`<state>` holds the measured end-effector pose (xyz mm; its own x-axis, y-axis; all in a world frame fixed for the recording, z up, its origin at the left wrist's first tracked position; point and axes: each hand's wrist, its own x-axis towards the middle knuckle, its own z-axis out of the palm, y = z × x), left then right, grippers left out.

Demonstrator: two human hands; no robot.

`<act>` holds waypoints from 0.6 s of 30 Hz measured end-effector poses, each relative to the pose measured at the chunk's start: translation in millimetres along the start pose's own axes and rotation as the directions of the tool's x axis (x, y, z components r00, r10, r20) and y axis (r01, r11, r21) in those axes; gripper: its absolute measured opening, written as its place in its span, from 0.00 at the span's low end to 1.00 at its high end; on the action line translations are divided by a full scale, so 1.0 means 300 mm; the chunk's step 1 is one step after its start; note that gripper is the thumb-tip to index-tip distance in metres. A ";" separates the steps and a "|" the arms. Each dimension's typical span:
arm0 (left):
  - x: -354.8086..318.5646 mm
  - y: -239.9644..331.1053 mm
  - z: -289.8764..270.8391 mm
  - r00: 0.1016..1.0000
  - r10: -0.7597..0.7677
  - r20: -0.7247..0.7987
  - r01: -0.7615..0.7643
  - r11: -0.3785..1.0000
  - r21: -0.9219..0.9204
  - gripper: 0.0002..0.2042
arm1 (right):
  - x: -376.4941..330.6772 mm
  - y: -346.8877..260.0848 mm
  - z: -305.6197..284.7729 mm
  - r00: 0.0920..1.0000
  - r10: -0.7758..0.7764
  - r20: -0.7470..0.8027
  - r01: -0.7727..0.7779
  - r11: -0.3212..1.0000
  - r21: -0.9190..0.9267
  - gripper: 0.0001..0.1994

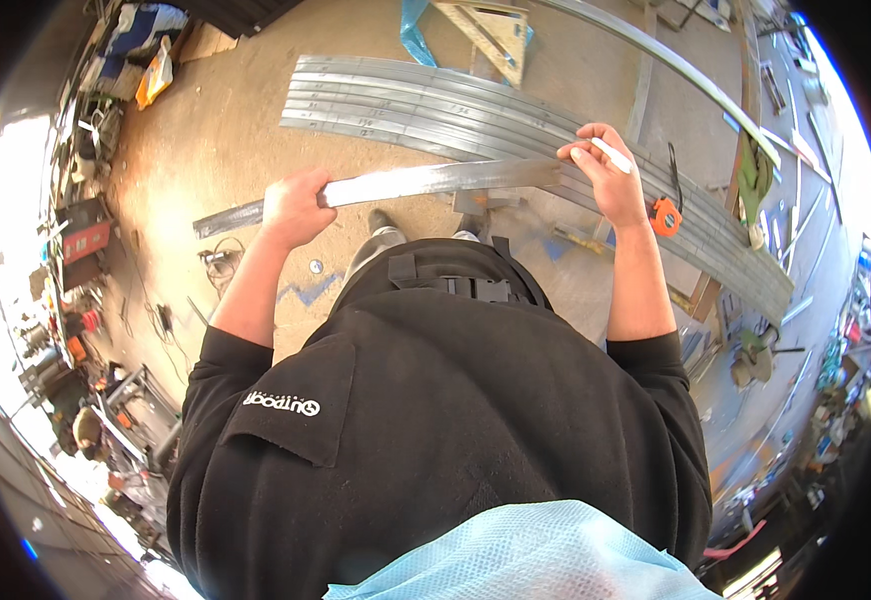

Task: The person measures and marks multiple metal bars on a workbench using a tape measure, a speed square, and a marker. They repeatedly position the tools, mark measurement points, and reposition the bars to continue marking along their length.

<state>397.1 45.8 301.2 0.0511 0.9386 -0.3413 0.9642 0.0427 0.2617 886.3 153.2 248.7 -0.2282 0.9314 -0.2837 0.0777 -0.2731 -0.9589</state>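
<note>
The long silver metal strip (436, 181) runs left-to-right on the near side of the row of grey metal bars (396, 100), its right end overlapping them in view. The left hand (298, 207) clasps it; the right hand (608, 182), near that end, grasps a slim white marker (612, 155). The strip shines mid-length, duller leftward.

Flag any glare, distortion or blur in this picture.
Head view: a bright reflection whites out the strip just right of the left hand; head view: fisheye distortion bows the bars, and the corners go black; head view: light blows out along the left and upper-right rims, while the strip's right end looks slightly smeared.
</note>
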 end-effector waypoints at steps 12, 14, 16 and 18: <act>-0.478 -0.519 0.205 0.906 -0.400 -0.139 0.357 0.898 -0.256 0.13 | -0.115 -0.021 0.352 0.977 0.072 0.199 -0.042 0.987 -0.153 0.14; -0.579 -0.602 0.246 0.866 -0.490 -0.099 0.444 0.845 -0.299 0.13 | -0.138 -0.009 0.463 0.963 0.108 0.245 -0.052 0.973 -0.226 0.16; -0.686 -0.680 0.289 0.848 -0.499 -0.178 0.411 0.832 -0.372 0.13 | -0.151 -0.004 0.581 0.942 0.165 0.293 -0.071 0.949 -0.307 0.16; -0.788 -0.749 0.333 0.819 -0.522 -0.238 0.396 0.814 -0.425 0.13 | -0.170 -0.013 0.693 0.919 0.152 0.364 -0.024 0.942 -0.334 0.16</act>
<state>194.4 -219.8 232.7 -0.5238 0.8277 -0.2015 0.6944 0.5519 0.4617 695.8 56.7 264.8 -0.5512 0.7264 -0.4105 0.4025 -0.1995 -0.8934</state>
